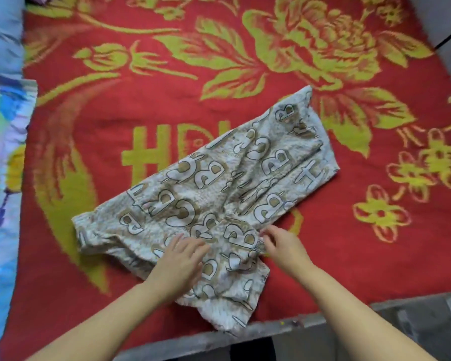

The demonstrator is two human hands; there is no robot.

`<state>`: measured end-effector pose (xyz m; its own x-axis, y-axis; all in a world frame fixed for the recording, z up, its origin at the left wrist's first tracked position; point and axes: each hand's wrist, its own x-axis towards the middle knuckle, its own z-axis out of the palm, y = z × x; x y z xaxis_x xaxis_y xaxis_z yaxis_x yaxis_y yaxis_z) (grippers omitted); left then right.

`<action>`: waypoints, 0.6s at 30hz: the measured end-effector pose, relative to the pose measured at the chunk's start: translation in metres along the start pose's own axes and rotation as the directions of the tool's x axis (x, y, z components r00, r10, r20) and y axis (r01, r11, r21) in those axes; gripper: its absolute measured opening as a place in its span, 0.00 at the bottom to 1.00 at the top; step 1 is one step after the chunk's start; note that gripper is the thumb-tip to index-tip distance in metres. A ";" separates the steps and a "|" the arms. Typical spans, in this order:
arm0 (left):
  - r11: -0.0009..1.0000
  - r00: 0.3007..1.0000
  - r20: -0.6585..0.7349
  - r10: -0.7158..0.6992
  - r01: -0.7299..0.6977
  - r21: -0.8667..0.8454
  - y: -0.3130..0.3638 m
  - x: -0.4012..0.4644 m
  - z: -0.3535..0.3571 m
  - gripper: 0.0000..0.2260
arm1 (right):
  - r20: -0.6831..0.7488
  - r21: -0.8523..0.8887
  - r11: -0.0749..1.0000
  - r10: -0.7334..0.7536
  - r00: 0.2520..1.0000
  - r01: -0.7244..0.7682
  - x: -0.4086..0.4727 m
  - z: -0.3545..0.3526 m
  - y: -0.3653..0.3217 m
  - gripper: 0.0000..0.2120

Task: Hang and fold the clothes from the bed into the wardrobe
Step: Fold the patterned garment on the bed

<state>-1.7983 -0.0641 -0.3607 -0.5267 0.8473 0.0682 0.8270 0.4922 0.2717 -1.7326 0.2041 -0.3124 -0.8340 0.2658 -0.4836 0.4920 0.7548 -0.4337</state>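
Garment: a pale grey and tan printed garment [219,194] with large letter shapes lies spread on the bed, running slantwise from near the bed's near edge up toward the far right; what kind of garment it is I cannot tell.
Near end: its lower part is rumpled and partly doubled over, reaching almost to the near edge of the bed.
Left hand: the left hand [179,261] lies flat on the cloth with fingers straight and spread, pressing it down, grasping nothing.
Right hand: the right hand [281,246] is at the garment's right border, fingertips bent onto the edge of the cloth; whether it pinches the cloth or only touches it I cannot tell.
Bed cover: a red blanket [167,100] with yellow-green flowers and leaves covers the bed.
Left edge of bed: blue, flower-printed bedding [3,152] lies along it.
Near edge: a grey bed frame [310,324] shows below the blanket.
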 end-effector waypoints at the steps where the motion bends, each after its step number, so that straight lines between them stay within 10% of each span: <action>1: 0.998 0.999 0.000 -0.043 0.043 -0.041 0.022 0.020 0.004 0.18 | -0.018 0.008 0.999 0.037 0.999 -0.036 0.010 -0.015 0.013 0.09; 4: 0.941 0.951 0.029 -0.309 0.310 -0.132 0.073 0.045 0.026 0.18 | 0.179 -0.025 0.998 0.067 0.982 -0.064 0.030 -0.025 0.041 0.12; 6: 0.747 0.773 0.042 -0.633 0.624 -0.229 0.092 0.039 0.035 0.16 | 0.283 0.002 1.000 0.020 0.959 -0.021 0.033 -0.013 0.041 0.16; 8: 0.286 0.336 0.089 -0.938 0.891 -0.353 0.105 0.022 0.034 0.16 | 0.319 0.069 0.998 -0.034 0.947 0.012 0.031 0.004 0.035 0.18; 11: -0.347 -0.228 0.269 -0.936 0.735 -0.583 0.111 -0.001 0.024 0.18 | 0.313 0.152 0.988 -0.019 0.949 -0.030 0.030 0.023 0.026 0.12; 13: -0.507 -0.294 0.419 -0.859 0.601 -0.617 0.116 -0.009 0.027 0.19 | 0.313 0.193 0.978 0.010 0.950 -0.074 0.030 0.026 0.021 0.13; 18: -0.578 -0.193 0.565 -0.802 0.485 -0.656 0.125 0.002 0.029 0.24 | 0.399 0.443 0.882 -0.032 0.916 -0.162 0.022 0.009 0.003 0.10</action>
<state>-1.6902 0.0050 -0.3549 -0.4508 -0.4460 -0.7733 -0.8628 -0.0043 0.5055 -1.7478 0.2065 -0.3313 -0.6801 -0.0199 -0.7328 0.6798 0.3570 -0.6407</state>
